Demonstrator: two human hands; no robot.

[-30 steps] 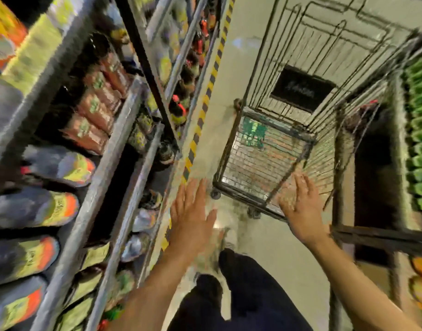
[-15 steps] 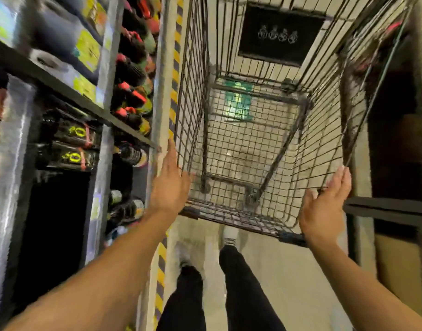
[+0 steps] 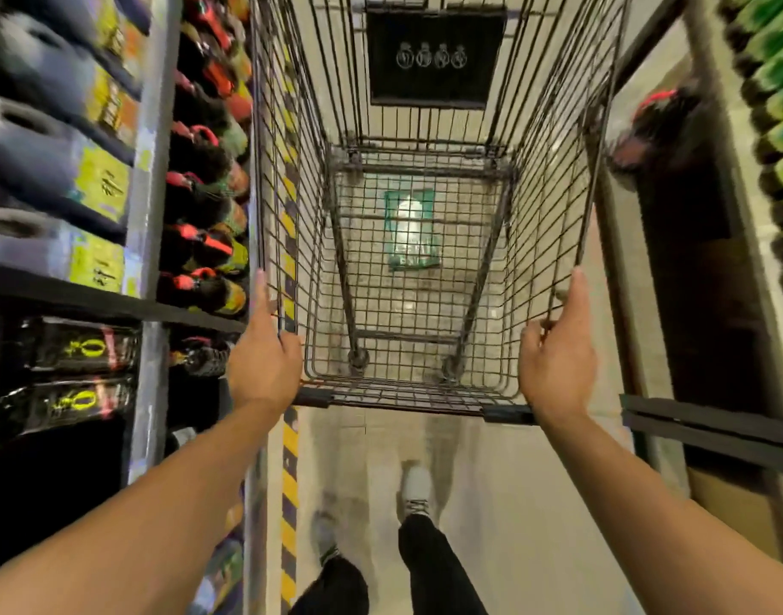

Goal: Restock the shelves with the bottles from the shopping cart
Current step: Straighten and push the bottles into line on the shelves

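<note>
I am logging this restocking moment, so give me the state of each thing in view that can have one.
Shopping cart: upright in the aisle, basket looks empty of bottles.
Left hand: closed on the cart's near left corner.
Right hand: closed on the cart's near right corner.
Left shelves: stocked with bottles, blurred.
Right shelf: stocked with green bottles.

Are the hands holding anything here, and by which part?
Both hold the shopping cart at its near end: the left hand on the near-left corner of the basket rim, the right hand on the near-right corner. No bottle is held.
</note>
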